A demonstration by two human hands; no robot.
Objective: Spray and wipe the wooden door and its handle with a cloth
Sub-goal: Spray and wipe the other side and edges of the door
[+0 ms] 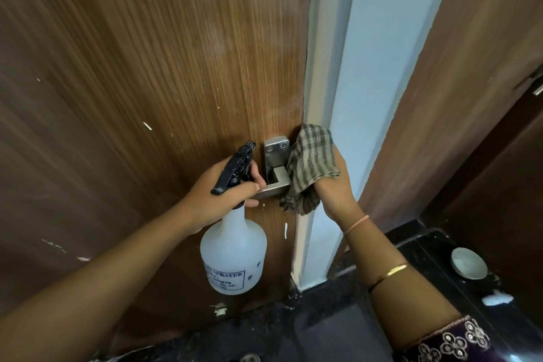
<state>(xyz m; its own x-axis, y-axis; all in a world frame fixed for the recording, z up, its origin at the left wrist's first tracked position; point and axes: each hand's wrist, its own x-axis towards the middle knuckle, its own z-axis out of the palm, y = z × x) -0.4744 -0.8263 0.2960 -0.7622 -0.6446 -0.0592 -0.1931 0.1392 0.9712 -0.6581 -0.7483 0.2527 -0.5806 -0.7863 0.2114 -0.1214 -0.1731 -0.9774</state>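
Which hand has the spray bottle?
The left hand grips the spray bottle by its black trigger head; the right hand holds the striped cloth at the door handle.

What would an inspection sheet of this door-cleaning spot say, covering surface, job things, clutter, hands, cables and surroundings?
Surface: brown wood-grain door, marked with white paint flecks.
Job's things: brushed metal lever handle; white plastic spray bottle with black trigger; grey-and-beige checked cloth.
Clutter: white round dish and white scrap on the floor.
Hands: left hand grips the bottle's neck; right hand holds the cloth at the handle's right side.
Cables: nothing seen.
Surroundings: pale blue wall strip, second brown wooden panel, dark polished floor.
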